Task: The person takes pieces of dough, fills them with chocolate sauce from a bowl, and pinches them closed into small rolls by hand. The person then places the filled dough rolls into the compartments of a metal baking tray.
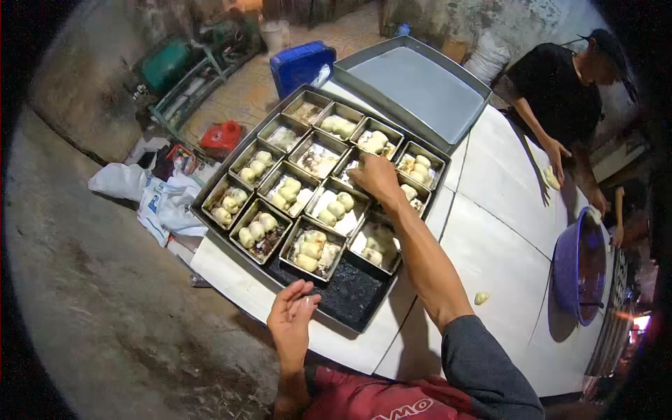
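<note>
A large dark baking tray (322, 302) on the white table carries several small metal loaf tins (301, 227). Most tins hold short rows of pale dough pieces (336, 208); a few at the far side show only a whitish, stained bottom. My right hand (374, 175) reaches over the tray, its fingers down in a tin near the right side. The fingertips and whatever they touch are hidden. Just off the tray's near edge, my left hand (292, 315) is raised with fingers apart and slightly bent, holding nothing.
An empty grey tray (413, 87) lies beyond the tins. At the right stands a purple basin (579, 269), and a single dough piece (481, 298) lies on the white tabletop (490, 238). Across the table, a co-worker's hand (556, 155) is by another dough piece (551, 178).
</note>
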A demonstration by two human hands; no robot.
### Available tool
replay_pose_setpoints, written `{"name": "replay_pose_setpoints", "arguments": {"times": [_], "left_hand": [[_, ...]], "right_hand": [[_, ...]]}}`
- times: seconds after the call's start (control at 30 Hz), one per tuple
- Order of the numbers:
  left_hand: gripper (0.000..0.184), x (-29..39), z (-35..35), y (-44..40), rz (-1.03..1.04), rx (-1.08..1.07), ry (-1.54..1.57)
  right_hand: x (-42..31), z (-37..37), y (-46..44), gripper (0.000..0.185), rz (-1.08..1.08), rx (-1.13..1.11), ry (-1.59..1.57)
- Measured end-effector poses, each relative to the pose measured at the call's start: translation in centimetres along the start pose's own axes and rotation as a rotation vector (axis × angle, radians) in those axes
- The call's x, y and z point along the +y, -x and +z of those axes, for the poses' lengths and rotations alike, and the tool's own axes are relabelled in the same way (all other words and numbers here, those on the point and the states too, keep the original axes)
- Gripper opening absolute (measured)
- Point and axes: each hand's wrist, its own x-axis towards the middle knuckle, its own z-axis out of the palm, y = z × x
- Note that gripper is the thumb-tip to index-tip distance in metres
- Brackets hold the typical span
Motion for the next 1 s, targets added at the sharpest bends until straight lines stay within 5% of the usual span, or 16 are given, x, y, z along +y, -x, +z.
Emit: {"name": "replay_pose_setpoints", "arguments": {"times": [0.2, 0.33, 0.47, 0.57, 0.67, 0.73, 0.8, 0.87, 0.9, 1.0], "left_hand": [[0.034, -0.1, -1.8, -1.5, -0.042, 0.013, 0.035], [0.033, 0.7, -1.5, -2.5, -0.006, -0.004, 0.030], [0.032, 0.8, -1.5, -2.7, 0.020, -0.011, -0.042], [0.029, 1.2, -1.5, -2.2, 0.038, 0.002, -0.075], [0.030, 0.1, -2.3, -2.0, 0.066, 0.008, -0.110], [0.029, -0.8, -2.5, -2.0, 0.080, -0.062, -0.086], [0.029, -0.4, -0.9, -1.6, 0.042, -0.007, -0.174], [0.028, -0.5, -0.6, -1.6, 0.090, -0.065, -0.271], [0.029, 0.2, 0.4, -1.4, 0.048, -0.041, -0.335], [0.029, 0.3, 3.1, -0.7, 0.129, -0.058, -0.397]], "right_hand": [[-1.3, -0.5, 0.1, 0.049, -0.029, -0.086, 0.397], [-0.7, -2.0, 0.5, 0.053, -0.026, -0.113, 0.379], [0.4, -8.0, 5.7, 0.046, -0.047, 0.276, 0.030], [3.9, -14.2, 12.7, 0.041, 0.359, 0.270, -0.277], [9.4, -17.4, 21.5, 0.047, 0.568, 0.394, -0.067], [11.8, -18.6, 27.5, 0.052, 0.675, 0.258, 0.169], [11.8, -17.8, 31.9, 0.059, 0.764, 0.157, 0.041], [10.3, -15.6, 34.5, 0.044, 0.617, 0.097, 0.316], [12.0, -13.6, 36.4, 0.033, 0.447, 0.329, 0.133], [13.2, -13.6, 36.8, 0.023, 0.508, 0.421, -0.112]]}}
